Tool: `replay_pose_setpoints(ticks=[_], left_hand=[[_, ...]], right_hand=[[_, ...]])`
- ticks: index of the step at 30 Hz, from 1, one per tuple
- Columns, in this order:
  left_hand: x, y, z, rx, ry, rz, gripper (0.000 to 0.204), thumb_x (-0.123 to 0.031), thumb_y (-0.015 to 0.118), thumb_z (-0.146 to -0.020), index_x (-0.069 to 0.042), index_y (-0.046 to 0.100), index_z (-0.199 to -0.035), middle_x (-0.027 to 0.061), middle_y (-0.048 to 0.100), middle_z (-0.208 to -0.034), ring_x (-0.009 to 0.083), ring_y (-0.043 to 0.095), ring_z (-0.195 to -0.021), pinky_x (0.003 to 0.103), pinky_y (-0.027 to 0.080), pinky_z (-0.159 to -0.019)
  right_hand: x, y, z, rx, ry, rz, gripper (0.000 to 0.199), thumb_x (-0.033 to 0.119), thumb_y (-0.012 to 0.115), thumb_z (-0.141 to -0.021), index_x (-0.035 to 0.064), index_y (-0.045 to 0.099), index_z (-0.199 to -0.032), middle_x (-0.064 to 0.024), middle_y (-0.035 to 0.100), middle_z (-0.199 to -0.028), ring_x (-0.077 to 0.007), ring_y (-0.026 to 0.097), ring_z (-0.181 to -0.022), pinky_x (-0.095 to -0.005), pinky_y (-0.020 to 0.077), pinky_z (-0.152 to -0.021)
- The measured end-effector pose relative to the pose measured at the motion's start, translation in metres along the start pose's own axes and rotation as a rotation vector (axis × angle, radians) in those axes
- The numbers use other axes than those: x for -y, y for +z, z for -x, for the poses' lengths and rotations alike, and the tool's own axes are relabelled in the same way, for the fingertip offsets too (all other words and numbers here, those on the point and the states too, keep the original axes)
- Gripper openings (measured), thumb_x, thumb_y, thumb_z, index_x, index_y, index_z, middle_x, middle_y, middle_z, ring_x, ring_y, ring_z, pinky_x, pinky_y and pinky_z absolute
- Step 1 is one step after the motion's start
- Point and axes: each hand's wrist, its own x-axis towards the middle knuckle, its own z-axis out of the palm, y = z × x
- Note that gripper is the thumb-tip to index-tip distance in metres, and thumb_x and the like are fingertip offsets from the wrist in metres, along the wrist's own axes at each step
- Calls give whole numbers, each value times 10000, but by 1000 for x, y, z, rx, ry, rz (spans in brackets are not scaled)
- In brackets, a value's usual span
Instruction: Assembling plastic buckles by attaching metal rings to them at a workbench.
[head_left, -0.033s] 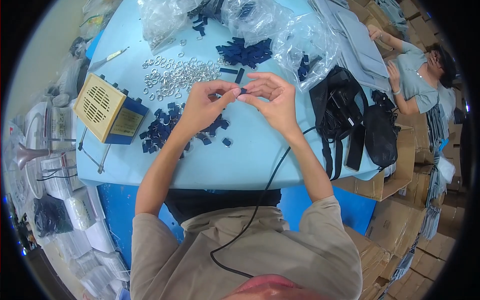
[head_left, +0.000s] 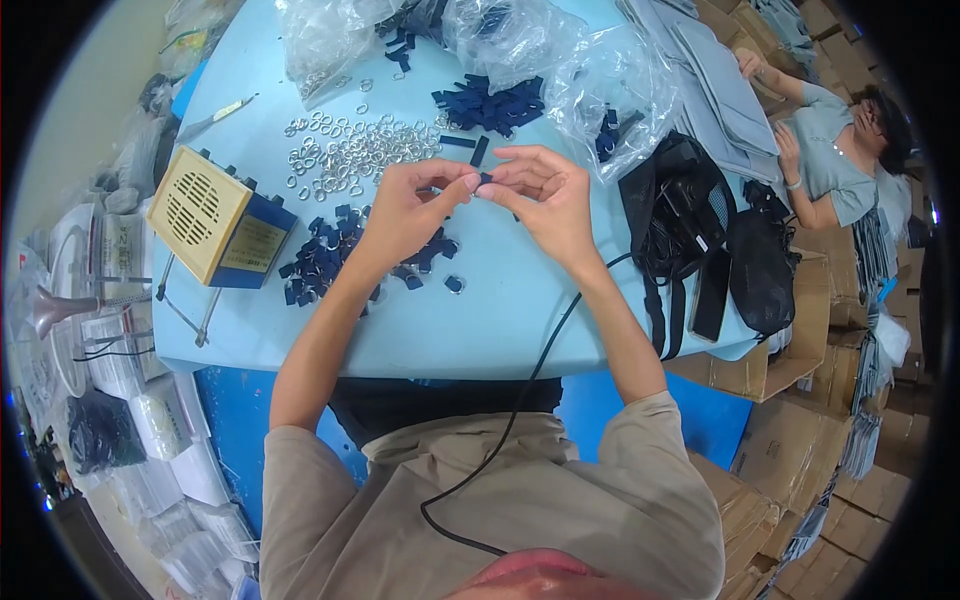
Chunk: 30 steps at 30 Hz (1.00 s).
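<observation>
Small navy strap piece (head_left: 484, 179) pinched between both hands over the counter (head_left: 500, 320): left hand (head_left: 410, 205) and right hand (head_left: 545, 195) each have fingertips closed on it. Ring on it? Too small to tell. Judging by piles: finished-looking navy pieces (head_left: 330, 260) left of strap, loose metal rings (head_left: 350, 150) and uncut straps (head_left: 490, 105) beyond it, so plenty left.

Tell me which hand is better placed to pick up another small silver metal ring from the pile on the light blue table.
Probably the left hand. The pile of small silver metal rings lies just beyond it, on the left of the light blue table. The right hand sits farther over and pinches the small dark blue fabric strip with the left.
</observation>
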Motion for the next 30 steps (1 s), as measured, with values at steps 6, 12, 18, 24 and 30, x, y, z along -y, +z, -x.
replay_pose_setpoints(ticks=[6,12,18,24,30], left_hand=[[-1,3,2,-48,-40,77,270,-252,714,-972,-7,755,-1079,47,736,-904,94,671,-812,241,515,-663],[-14,0,4,-22,-155,202,321,-258,737,-947,28,754,-1092,66,740,-889,99,672,-824,245,494,-673],[-18,-2,6,-2,-174,228,312,-269,720,-961,13,755,-1091,56,725,-869,107,659,-814,247,489,-690],[-33,-44,12,134,-94,2,244,-211,732,-936,14,769,-1020,48,729,-838,94,628,-714,242,487,-648],[-40,-75,12,257,-105,-441,208,-201,759,-897,-5,775,-965,33,707,-749,86,588,-637,256,477,-594]], right_hand=[[-3,2,1,-2,84,-20,247,8,788,-857,-37,692,-1080,-132,756,-945,-135,717,-872,-266,581,-791],[1,3,4,-4,143,-66,221,14,788,-862,-34,695,-1056,-131,755,-940,-139,715,-873,-265,577,-798],[7,4,4,8,163,-100,199,9,785,-864,-30,698,-1038,-122,754,-935,-135,711,-870,-253,565,-801],[-8,-7,-5,5,-85,381,228,148,705,-945,4,699,-1122,-139,737,-1059,-254,684,-1051,-378,522,-943],[-30,-16,-18,-32,-408,1024,325,146,635,-963,29,658,-1266,-187,509,-1427,-400,361,-1393,-486,334,-1139]])
